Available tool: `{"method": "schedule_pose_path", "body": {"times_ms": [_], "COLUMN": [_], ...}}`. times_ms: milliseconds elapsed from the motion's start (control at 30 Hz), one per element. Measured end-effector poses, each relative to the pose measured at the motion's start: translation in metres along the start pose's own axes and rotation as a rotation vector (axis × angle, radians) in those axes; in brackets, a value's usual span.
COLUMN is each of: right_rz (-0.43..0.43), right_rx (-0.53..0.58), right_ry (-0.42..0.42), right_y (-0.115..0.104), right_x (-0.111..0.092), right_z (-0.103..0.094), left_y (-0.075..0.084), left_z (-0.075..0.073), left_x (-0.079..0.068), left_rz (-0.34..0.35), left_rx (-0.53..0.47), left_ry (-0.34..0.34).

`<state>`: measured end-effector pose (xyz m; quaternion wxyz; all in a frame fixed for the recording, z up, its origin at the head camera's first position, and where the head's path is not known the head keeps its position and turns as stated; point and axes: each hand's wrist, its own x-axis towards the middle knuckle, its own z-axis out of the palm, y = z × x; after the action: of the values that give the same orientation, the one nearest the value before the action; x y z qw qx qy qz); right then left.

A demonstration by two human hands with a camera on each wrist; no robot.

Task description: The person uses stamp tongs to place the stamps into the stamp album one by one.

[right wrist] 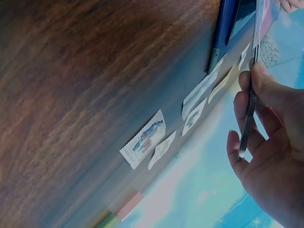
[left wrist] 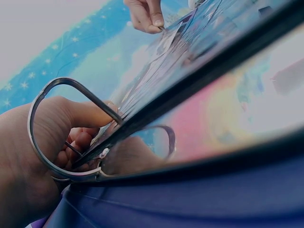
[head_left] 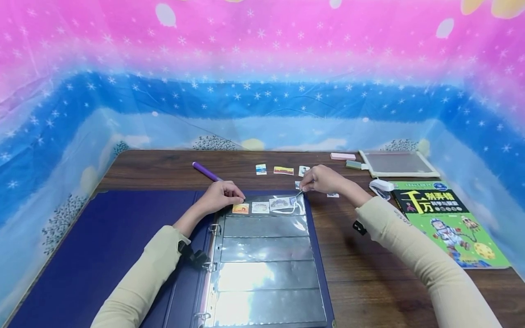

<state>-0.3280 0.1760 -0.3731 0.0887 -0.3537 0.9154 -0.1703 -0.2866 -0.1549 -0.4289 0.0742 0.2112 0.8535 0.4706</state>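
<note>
A clear-pocketed stamp album page lies in an open navy ring binder. My left hand pinches the page at its top left corner; in the left wrist view the thumb lies over the page edge beside a metal ring, fingers beneath. Between the thumb and fingers of my right hand are metal tweezers, their tips at the top pocket's right end. That pocket holds an orange stamp, a pale stamp and a wider greyish stamp near the tweezers.
Loose stamps, among them a red-yellow one, lie beyond the binder. A purple marker is behind my left hand. To the right are a pink block, a green block, a mesh pouch, a white device and a green book.
</note>
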Motion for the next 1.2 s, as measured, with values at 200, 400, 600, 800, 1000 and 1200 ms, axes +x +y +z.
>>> {"method": "schedule_pose_path", "body": {"times_ms": [200, 400, 600, 800, 1000, 1200], "right_rz": [-0.073, -0.005, 0.004, -0.043, -0.022, 0.090], "right_rx": [-0.007, -0.084, -0.181, -0.235, -0.115, -0.060], "right_ry": [0.000, -0.040, -0.051, -0.050, -0.012, 0.096], "right_y": [-0.001, -0.006, -0.014, -0.014, 0.000, 0.017], "right_x": [-0.001, 0.000, -0.003, -0.004, -0.007, -0.013], "right_z": [-0.002, -0.002, -0.002, -0.001, 0.002, 0.004], "left_y": [0.001, 0.001, 0.000, 0.001, 0.001, 0.006], "left_z": [0.000, 0.000, 0.001, 0.001, 0.001, -0.004], "left_x": [-0.001, -0.002, -0.001, 0.000, 0.000, -0.002], "left_rz": [-0.001, 0.001, -0.009, -0.016, -0.018, 0.008], "left_rx": [0.010, 0.033, 0.044, 0.035, 0.026, 0.112], "left_ry": [0.002, 0.006, 0.005, -0.007, -0.018, -0.044]}}
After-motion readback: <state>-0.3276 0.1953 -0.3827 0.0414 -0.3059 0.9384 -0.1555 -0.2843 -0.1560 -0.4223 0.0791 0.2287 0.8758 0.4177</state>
